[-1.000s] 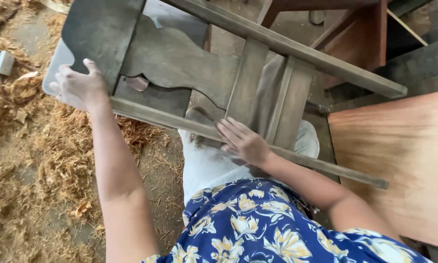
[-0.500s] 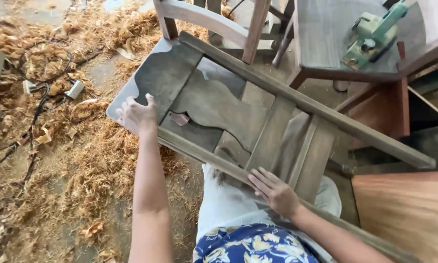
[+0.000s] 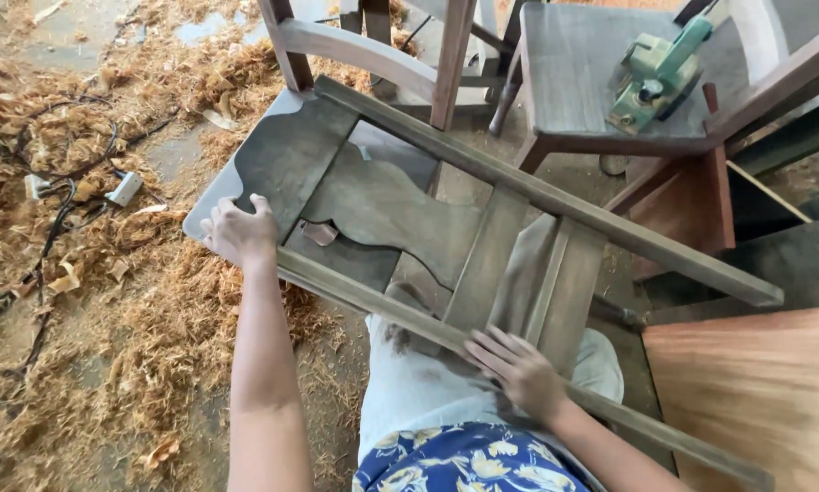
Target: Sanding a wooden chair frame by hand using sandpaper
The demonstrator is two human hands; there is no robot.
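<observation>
Fingers of the left hand (image 3: 239,230) curl around the chair back's (image 3: 382,210) top edge; the right hand (image 3: 519,369) lies flat, fingers spread, on its near rail (image 3: 373,301).

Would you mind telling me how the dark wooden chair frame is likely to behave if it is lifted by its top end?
The chair frame looks stiff: solid rails and slats. It is probably fairly heavy, since the left hand holds its top end while the right hand steadies a rail. Being long, it may swing or tip if held at one end only.

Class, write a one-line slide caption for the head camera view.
Left hand grips the top end of a dark wooden chair frame lying across the lap, right hand flat on its rail, above a shavings-strewn floor.
</observation>
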